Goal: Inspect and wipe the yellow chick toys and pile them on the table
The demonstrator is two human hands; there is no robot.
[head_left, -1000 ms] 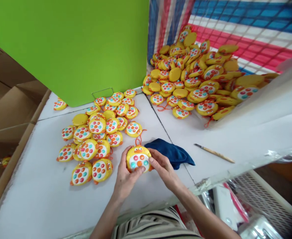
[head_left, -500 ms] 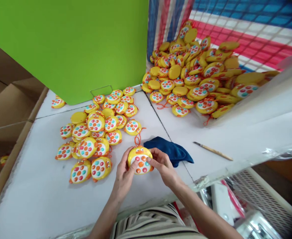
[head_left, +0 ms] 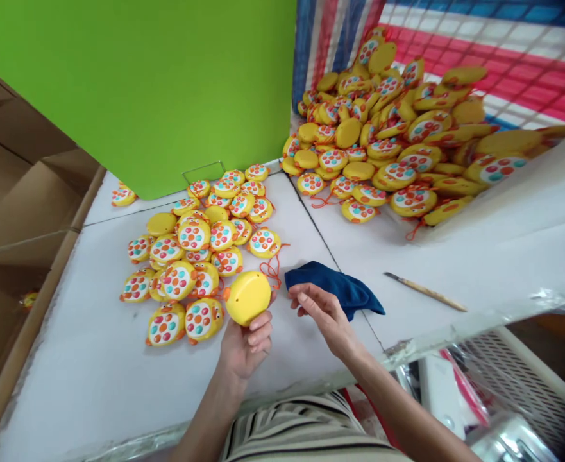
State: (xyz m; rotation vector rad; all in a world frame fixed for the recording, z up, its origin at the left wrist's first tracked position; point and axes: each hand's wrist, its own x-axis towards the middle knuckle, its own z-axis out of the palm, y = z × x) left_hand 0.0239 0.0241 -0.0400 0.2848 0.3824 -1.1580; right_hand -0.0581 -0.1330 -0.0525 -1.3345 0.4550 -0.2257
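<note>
A yellow duck-shaped toy (head_left: 248,298) is in my left hand (head_left: 247,343), its plain yellow back turned up. Fingers and thumb grip its lower right edge, and an orange cord trails above it. My right hand (head_left: 323,314) is apart from the toy, its fingers loosely bent with nothing seen in them. Beside and partly behind that hand lies a dark blue cloth (head_left: 354,292). Left of the held toy, several like toys (head_left: 194,235) lie in a loose heap, most with their white, dotted fronts up.
A large pile of the same toys (head_left: 359,135) stands at the back right against a striped sheet (head_left: 455,38). A wooden-handled tool (head_left: 426,292) lies at right. The green panel (head_left: 167,83) rises behind. Below the table's right edge is a white basket (head_left: 517,366).
The toy has been turned from its dotted front to its plain back. My right hand has let go of it and moved slightly right; my left hand alone holds it.
</note>
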